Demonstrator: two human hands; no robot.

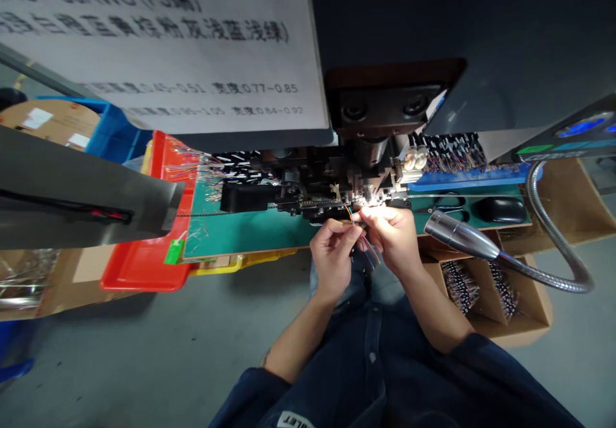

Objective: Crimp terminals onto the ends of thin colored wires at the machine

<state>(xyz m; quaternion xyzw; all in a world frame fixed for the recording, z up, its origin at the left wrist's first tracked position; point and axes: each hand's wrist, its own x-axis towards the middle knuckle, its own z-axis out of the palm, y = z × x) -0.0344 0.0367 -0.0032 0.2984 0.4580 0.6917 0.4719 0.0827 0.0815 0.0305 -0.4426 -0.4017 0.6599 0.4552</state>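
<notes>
A small bundle of thin coloured wires (369, 248) lies between my hands, just in front of the lit working point of a dark machine (368, 152). My left hand (333, 255) pinches the wires with thumb and forefinger; orange and blue strands stick up past its fingertips. Close beside it on the right, my right hand (392, 232) has thumb and forefinger closed on wires near the machine's lit tip. The exact wire ends under the right fingertips are too small to make out. Loose ends hang below, between both hands.
A green work surface (250, 232) runs under the machine. Left of it are a red tray (144, 264) and wire bundles. On the right are scissors (450, 206), a black mouse-shaped object (501, 210), a gooseneck lamp (462, 234), a blue tray (481, 176) and a divided cardboard box (524, 332).
</notes>
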